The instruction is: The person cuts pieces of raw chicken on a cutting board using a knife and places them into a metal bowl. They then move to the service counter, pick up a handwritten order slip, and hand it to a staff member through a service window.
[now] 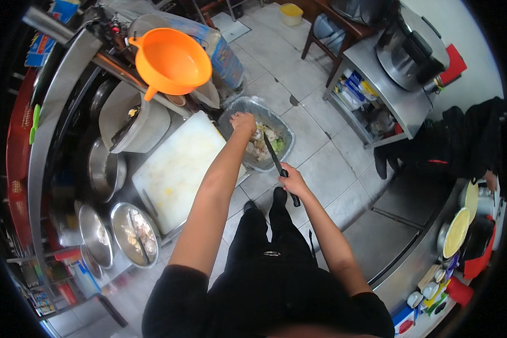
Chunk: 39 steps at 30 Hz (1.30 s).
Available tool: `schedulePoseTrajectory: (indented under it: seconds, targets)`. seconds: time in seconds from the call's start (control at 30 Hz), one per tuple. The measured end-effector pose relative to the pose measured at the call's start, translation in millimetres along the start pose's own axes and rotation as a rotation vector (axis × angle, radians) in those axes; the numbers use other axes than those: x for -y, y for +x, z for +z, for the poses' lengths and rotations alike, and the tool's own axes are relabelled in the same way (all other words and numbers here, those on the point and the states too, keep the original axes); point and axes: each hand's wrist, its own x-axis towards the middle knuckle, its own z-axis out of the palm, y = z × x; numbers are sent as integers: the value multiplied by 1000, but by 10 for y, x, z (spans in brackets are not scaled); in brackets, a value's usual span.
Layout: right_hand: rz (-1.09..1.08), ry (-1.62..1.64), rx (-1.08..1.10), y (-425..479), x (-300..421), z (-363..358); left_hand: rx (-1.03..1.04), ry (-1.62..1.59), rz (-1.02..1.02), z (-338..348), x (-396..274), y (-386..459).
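Note:
My left hand (243, 123) reaches over the near-left part of a lined waste bin (288, 148) with food scraps (265, 141) in it; its fingers are bent, and whether they hold anything is unclear. In my right hand (293, 181) is the black handle of a kitchen knife (273, 154), its dark blade pointing over the scraps. A stained white cutting board (181, 169) lies on the counter left of the bin.
Steel bowls (135, 235) with pale food stand left of the board. An orange plastic funnel (173, 61) sits above it. Another person (460, 148) stands at right, near a steel counter (393, 262). A large cooker (410, 55) tops a steel table.

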Motion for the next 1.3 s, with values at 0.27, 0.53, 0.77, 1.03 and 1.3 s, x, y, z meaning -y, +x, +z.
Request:
schedulePoseTrajectory:
  seconds: [0.27, 0.53, 0.77, 1.03, 1.3]
  targets:
    - [186, 479, -221, -861, -962, 129, 23, -743, 1, 1112, -904, -718]
    - [539, 623, -302, -1750, -2318, 663, 1016, -1751, -972, 3654, -777, -1050]
    - [581, 667, -277, -1662, -2999, 895, 541, -2046, -1078, 3990, -652, -827]
    - [612, 650, -293, -1630, -3131, 670, 285, -1890, -956, 3980, -301, -786]
    - [568, 714, -436, -1577, -3540, 485, 72, -2132, -938, 3894, -420, -930]
